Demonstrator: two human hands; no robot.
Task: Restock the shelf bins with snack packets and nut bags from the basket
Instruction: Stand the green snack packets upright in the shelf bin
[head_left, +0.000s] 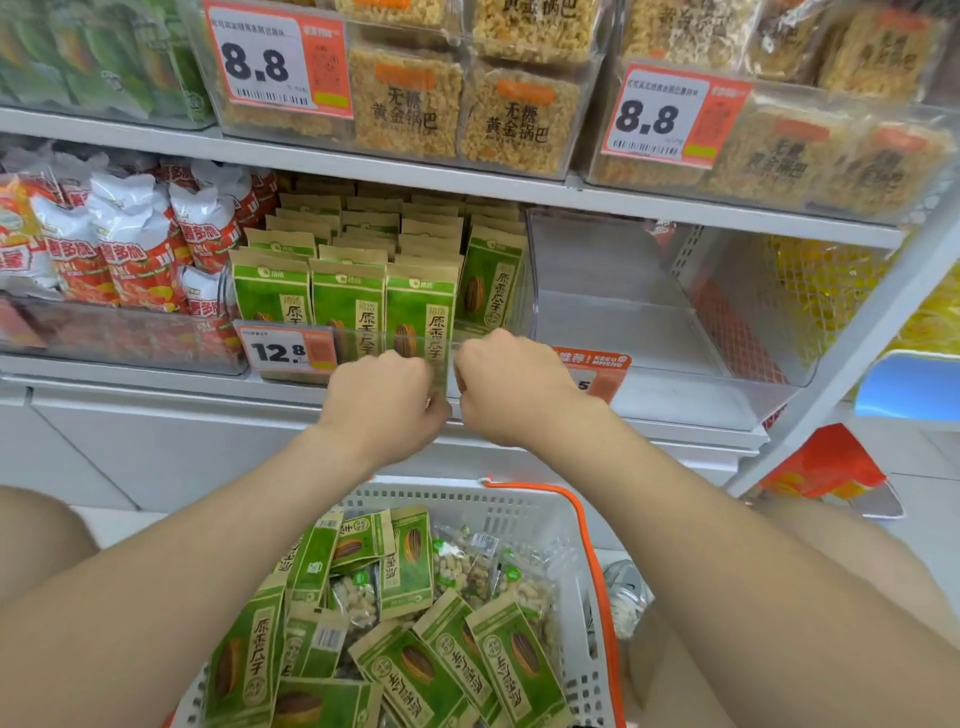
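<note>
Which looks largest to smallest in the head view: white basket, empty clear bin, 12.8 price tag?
1. white basket, though nearness to the camera inflates it
2. empty clear bin
3. 12.8 price tag

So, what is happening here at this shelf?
A person is restocking. The left hand and the right hand together pinch one green seed packet at the front edge of the seed bin, which is already nearly full. The white basket below still holds many green packets and some nut bags. The clear bin on the right looks empty.
</note>
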